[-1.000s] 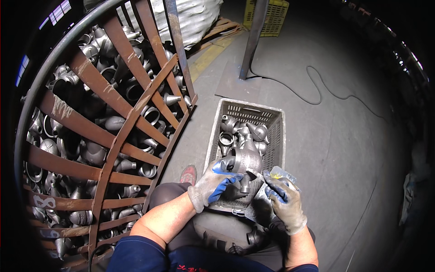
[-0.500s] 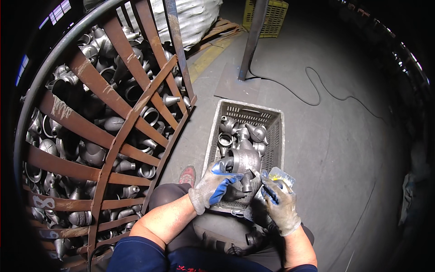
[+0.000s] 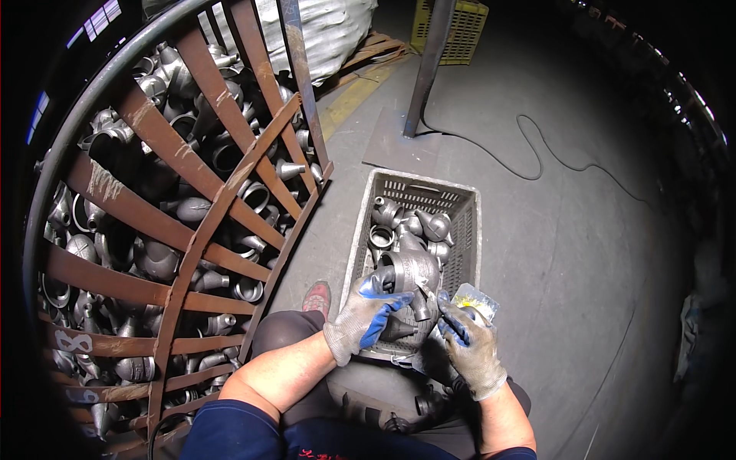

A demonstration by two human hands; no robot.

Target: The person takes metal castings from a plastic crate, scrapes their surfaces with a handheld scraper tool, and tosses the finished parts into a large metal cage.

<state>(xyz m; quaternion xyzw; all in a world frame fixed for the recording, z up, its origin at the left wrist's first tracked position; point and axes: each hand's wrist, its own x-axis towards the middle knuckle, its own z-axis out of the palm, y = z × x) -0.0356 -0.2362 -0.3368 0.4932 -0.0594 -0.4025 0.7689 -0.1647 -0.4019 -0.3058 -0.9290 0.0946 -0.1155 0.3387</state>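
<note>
A grey metal casting [image 3: 416,273] with a round, wide-mouthed body and a narrow spout rests over the near part of a grey plastic crate [image 3: 477,230]. My left hand [image 3: 366,310], in a grey and blue glove, is closed on its left side, thumb and fingers against it. My gloved right hand [image 3: 471,345] is closed round a thin pointed tool [image 3: 424,287]. Its pale tip meets the casting near the spout; the rest is hidden in my fingers. More castings [image 3: 438,226] lie in the crate beyond my hands.
A large cage of rusty bars [image 3: 211,230] full of similar castings stands at my left. A clear sheet with yellow on it [image 3: 476,299] is beside my right hand. Beyond the crate rise a metal post [image 3: 427,73] on a floor plate, a black cable [image 3: 529,175] and a yellow crate [image 3: 465,34].
The casting has turned slightly in my left hand, its spout now angled a little differently. The tool's tip has shifted slightly up and left along it.
</note>
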